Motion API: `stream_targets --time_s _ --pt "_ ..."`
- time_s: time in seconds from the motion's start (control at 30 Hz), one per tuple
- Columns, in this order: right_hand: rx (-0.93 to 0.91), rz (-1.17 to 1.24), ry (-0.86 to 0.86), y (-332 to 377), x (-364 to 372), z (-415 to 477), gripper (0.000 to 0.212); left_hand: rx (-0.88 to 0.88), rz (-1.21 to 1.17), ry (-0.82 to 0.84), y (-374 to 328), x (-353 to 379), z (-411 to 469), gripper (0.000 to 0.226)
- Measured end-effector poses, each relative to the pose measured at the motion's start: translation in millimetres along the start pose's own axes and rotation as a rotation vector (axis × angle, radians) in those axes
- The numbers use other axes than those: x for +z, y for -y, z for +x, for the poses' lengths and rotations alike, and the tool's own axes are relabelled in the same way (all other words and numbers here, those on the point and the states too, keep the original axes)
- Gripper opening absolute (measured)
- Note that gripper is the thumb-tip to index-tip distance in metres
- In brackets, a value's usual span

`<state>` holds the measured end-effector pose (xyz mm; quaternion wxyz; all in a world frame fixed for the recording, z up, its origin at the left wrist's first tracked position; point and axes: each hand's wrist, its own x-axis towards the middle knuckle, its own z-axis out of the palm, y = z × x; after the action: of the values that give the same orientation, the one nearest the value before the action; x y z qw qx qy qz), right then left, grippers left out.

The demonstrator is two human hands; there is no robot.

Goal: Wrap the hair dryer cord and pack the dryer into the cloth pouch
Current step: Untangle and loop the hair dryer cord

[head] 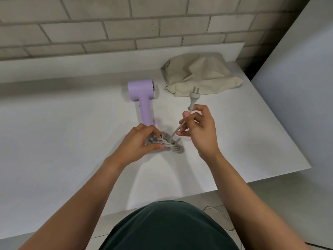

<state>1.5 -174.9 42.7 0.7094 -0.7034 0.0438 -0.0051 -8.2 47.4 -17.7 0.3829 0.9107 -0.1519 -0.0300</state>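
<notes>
A lilac hair dryer point(142, 98) lies on the white table point(63, 132), its head toward the wall and its handle toward me. Its grey cord is gathered into a bundle of loops point(168, 143) just below the handle's end. My left hand point(142, 141) grips that bundle from the left. My right hand point(200, 127) pinches the free end of the cord just below the grey plug point(193, 95), which points up and away. The beige cloth pouch point(200, 74) lies crumpled at the back right of the table.
A brick wall point(126, 27) runs behind the table, with a raised white ledge point(72, 67) along it. The table's right edge falls off near a pale panel point(297, 87). A thin wire point(221, 215) lies on the floor beside my body.
</notes>
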Motion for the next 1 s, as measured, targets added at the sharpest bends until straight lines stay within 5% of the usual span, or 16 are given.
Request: stream_targets --time_s 0.17,0.3,0.47,0.77,1.0 --pt "0.111 0.156 -0.076 -0.1 -11.2 8.3 0.046 0.189 0.241 0.120 -5.3 2.5 6.5 0.044" --pt "0.092 0.105 -0.088 -4.7 -21.3 9.1 0.064 0.140 0.115 0.136 -9.1 5.1 1.9 0.053" --pt "0.122 -0.063 -0.029 -6.4 -38.5 15.0 0.024 0.047 -0.033 0.119 -16.8 2.3 -1.5 0.038" --pt "-0.023 -0.372 0.031 -4.6 -50.7 23.1 0.012 0.110 -0.070 -0.024 -18.5 -5.1 0.5 0.029" --pt "-0.133 -0.593 0.236 12.0 -45.7 31.5 0.007 0.090 -0.132 -0.020 -21.0 -11.2 4.4 0.030"
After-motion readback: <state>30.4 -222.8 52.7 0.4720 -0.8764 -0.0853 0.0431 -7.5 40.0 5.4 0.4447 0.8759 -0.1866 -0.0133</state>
